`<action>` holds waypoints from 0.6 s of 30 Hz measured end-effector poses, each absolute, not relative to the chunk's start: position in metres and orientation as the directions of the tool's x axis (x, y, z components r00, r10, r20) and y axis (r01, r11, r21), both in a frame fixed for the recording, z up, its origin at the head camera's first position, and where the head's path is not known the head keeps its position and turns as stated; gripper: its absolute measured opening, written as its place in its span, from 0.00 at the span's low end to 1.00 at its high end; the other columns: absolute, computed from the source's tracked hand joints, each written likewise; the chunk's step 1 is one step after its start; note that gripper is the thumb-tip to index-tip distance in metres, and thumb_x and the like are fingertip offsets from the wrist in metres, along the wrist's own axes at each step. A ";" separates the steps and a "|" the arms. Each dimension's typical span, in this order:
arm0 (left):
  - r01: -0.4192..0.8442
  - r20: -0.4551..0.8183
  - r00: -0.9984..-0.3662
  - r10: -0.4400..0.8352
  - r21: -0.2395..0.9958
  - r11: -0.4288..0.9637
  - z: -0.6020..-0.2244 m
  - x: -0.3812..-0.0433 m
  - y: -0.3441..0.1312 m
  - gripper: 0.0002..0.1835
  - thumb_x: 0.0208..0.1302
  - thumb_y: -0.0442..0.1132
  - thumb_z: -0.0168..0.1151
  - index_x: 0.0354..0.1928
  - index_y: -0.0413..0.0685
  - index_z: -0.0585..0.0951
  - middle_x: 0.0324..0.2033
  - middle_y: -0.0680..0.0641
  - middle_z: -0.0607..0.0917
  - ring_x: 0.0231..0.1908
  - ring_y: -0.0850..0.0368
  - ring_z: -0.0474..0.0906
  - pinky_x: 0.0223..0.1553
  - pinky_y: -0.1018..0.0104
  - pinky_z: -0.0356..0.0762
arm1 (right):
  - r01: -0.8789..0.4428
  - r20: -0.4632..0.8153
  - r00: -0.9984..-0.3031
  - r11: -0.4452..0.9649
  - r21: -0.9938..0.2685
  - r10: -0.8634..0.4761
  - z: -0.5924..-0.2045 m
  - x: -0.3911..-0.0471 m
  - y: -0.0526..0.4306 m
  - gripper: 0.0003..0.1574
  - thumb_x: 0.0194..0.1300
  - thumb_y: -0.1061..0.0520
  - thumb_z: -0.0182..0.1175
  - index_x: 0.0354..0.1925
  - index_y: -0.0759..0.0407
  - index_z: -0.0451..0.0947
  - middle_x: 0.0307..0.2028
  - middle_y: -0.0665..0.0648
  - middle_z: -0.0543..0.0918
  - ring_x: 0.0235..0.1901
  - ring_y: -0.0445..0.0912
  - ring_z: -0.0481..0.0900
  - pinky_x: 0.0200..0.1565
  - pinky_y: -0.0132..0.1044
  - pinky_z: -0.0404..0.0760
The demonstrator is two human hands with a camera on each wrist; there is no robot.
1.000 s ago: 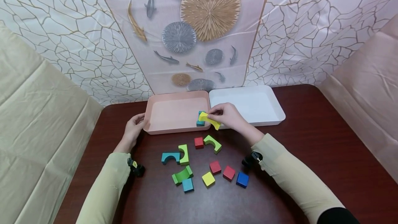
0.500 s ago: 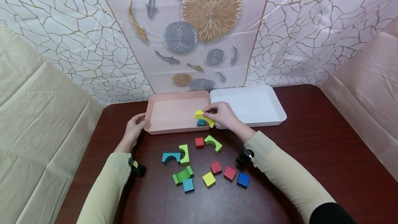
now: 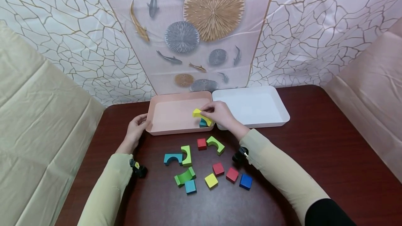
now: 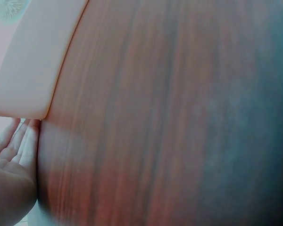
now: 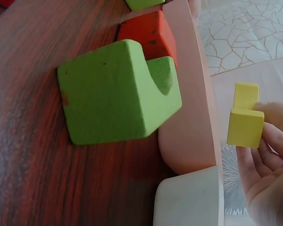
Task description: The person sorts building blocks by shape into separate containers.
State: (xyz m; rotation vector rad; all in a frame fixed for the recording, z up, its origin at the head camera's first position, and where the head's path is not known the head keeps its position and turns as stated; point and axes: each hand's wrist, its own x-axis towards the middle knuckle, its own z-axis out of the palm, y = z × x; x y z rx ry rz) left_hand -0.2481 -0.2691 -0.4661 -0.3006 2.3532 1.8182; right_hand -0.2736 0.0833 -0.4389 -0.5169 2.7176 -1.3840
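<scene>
My right hand [image 3: 220, 113] pinches a yellow arch block [image 3: 202, 116] between thumb and fingers, above the right end of the pink tray [image 3: 176, 130]. In the right wrist view the block's two yellow ends [image 5: 245, 128] face the camera. Below it, a teal block [image 3: 202, 123] sits in the tray's front right corner, partly hidden by the yellow arch. At the tray's left end rests my left hand [image 3: 134, 132], touching the wall. Its fingers [image 4: 28, 146] look straight in the left wrist view; the thumb's contact is not clear there.
A white tray [image 3: 267, 124] adjoins the pink one on the right. Loose blocks lie in front: green arches [image 3: 216, 144], a teal arch [image 3: 172, 158], red cubes [image 3: 232, 175], a yellow cube [image 3: 211, 181], a blue cube [image 3: 245, 181] and a teal cube [image 3: 190, 186].
My right hand has moved left with the yellow arch block, farther over the pink tray and the teal block. The left hand stays at the tray's left end.
</scene>
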 end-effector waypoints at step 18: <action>-0.193 -0.179 -0.981 -0.076 0.945 0.264 -0.493 -0.258 -0.278 0.30 0.83 0.41 0.56 0.80 0.39 0.65 0.76 0.34 0.70 0.70 0.47 0.71 0.51 0.88 0.72 | -0.295 0.128 -0.937 0.545 -0.785 -0.324 -0.445 -0.281 0.056 0.12 0.71 0.57 0.71 0.48 0.61 0.92 0.46 0.61 0.92 0.43 0.52 0.89 0.46 0.39 0.87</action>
